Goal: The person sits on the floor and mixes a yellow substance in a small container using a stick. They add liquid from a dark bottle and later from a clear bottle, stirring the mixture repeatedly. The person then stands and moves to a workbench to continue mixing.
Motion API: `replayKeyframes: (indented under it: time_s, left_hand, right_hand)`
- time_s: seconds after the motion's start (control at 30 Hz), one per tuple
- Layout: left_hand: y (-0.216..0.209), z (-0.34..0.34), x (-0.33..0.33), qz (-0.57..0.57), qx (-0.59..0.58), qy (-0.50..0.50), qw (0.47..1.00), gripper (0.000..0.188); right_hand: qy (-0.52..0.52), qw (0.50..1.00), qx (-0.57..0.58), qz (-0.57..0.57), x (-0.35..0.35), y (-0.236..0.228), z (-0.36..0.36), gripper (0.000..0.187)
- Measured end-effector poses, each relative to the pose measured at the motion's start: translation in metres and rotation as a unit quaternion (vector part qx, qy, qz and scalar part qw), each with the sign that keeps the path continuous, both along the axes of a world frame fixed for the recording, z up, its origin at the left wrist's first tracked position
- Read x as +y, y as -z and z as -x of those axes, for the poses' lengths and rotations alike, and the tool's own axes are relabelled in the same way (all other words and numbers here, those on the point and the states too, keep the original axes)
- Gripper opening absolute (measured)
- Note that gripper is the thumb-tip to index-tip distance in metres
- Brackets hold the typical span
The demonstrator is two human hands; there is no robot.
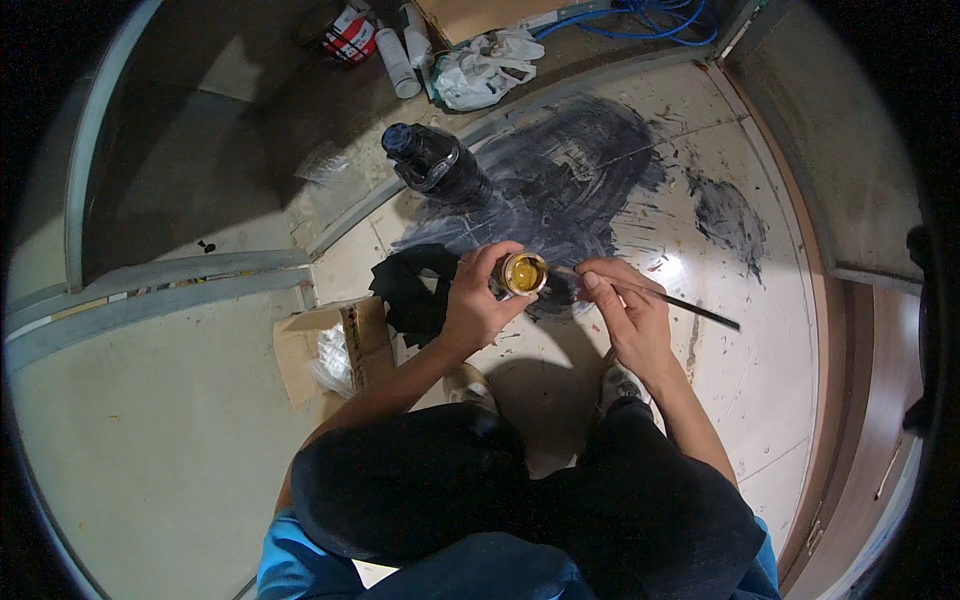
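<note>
My left hand [477, 308] is closed round a small open jar [524, 272], its mouth facing up with yellow-gold liquid inside. Just to the right, my right hand [629, 317] pinches a thin paintbrush [690, 304] with a dark handle. The brush's head end points at the jar's rim; whether it touches the rim I cannot tell. Beyond my hands a black-smeared plastic bottle [436, 168] with a blue cap stands on the floor. Black cloth [410, 290] lies beside my left hand.
Dark paint smears [570, 170] cover the pale floor ahead. An open cardboard box [340, 345] with clear plastic stands left of my leg. On the far ledge lie a white plastic bag [487, 68], a white tube [397, 64], a red-and-white can [350, 37] and blue cable [650, 22].
</note>
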State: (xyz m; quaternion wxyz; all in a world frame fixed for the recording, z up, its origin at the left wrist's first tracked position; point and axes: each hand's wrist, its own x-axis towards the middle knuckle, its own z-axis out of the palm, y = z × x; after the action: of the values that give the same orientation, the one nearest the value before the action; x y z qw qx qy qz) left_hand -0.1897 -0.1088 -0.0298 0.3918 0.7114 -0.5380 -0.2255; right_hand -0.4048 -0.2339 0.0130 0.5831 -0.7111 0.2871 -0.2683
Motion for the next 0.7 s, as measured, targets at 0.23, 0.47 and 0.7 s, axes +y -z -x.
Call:
replayKeyframes:
  time_s: [0.23, 0.47, 0.7]
  left_hand:
    - [-0.001, -0.001, 0.001, 0.008, -0.029, -0.006, 1.0, 0.069]
    - [0.016, -0.006, 0.01, -0.009, 0.049, -0.018, 0.999, 0.067]
    - [0.05, -0.013, 0.008, -0.083, 0.219, -0.033, 0.972, 0.048]
  right_hand:
    - [-0.007, 0.999, 0.032, 0.019, -0.001, -0.011, -0.005, 0.031]
    - [-0.032, 0.993, 0.005, 0.111, -0.002, 0.004, -0.007, 0.024]
    - [-0.146, 0.945, 0.011, 0.293, -0.012, 0.01, -0.054, 0.023]
